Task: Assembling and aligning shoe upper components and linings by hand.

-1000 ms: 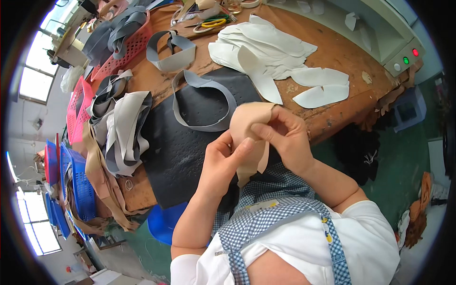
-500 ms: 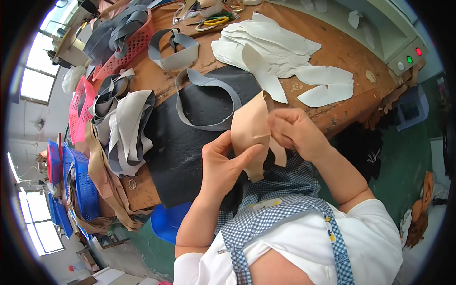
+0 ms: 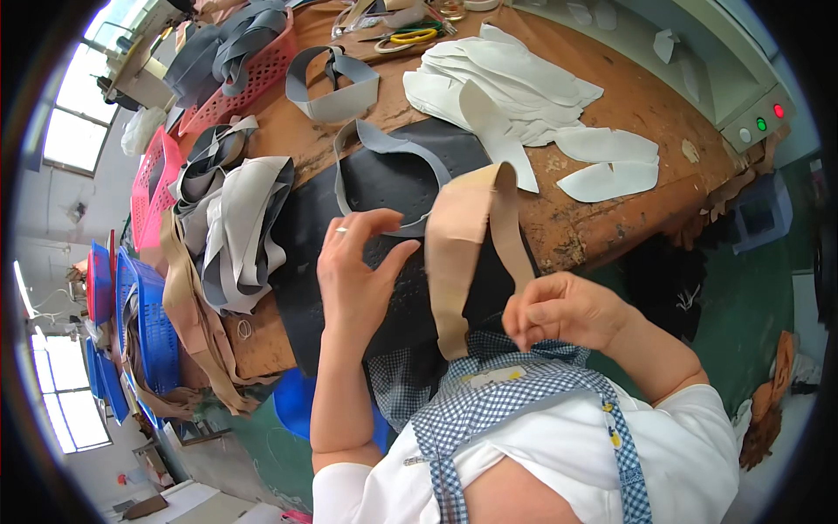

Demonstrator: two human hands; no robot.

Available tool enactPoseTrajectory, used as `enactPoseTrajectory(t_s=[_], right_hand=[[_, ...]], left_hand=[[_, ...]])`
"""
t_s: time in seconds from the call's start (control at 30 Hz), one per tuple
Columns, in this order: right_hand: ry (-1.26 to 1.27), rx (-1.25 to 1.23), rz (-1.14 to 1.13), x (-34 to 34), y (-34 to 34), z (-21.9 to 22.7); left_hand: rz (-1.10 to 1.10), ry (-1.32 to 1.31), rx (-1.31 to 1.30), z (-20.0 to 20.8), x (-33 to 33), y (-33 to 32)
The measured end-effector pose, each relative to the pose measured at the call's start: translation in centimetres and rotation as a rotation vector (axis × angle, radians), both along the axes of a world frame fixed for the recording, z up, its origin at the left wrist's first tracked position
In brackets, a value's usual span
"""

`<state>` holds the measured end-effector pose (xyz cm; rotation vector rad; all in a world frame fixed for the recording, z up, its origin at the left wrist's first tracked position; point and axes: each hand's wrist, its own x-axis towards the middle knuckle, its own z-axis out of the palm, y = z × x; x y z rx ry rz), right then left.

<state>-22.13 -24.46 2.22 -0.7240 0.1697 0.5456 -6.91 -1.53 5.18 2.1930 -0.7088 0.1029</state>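
Note:
A tan strip [image 3: 458,236], pinkish on its outer face, stands bent in an arch at the near edge of a black mat [image 3: 314,288]. One end hangs toward my lap; the other runs down behind the fingers of my right hand [image 3: 563,310]. That hand is closed in a pinch, and what is between its fingertips, if anything, is hidden. My left hand [image 3: 353,271], with a ring on one finger, is raised left of the strip, thumb and fingers apart, holding nothing. A grey looped band [image 3: 410,153] lies on the mat beyond it.
White cut pieces [image 3: 506,83] are piled at the back, near yellow-handled scissors [image 3: 412,37]. Another grey loop [image 3: 345,100] lies left of them. Grey and white strips [image 3: 249,231] are heaped left, beside pink baskets [image 3: 153,188] and a blue basket [image 3: 153,323]. A panel with lit buttons [image 3: 761,122] is far right.
My left hand has let go of the tan strip and moved left, opening. My right hand has come down toward me, and the strip now stands in a wider arch.

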Motion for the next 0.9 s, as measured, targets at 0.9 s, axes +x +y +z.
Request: enactPoseTrajectory(t_s=[0.9], right_hand=[[-0.252, 0.002, -0.283, 1.4, -2.4, 6.4]], left_hand=[[-0.046, 0.235, -0.161, -1.0, 7.0, 0.5]])
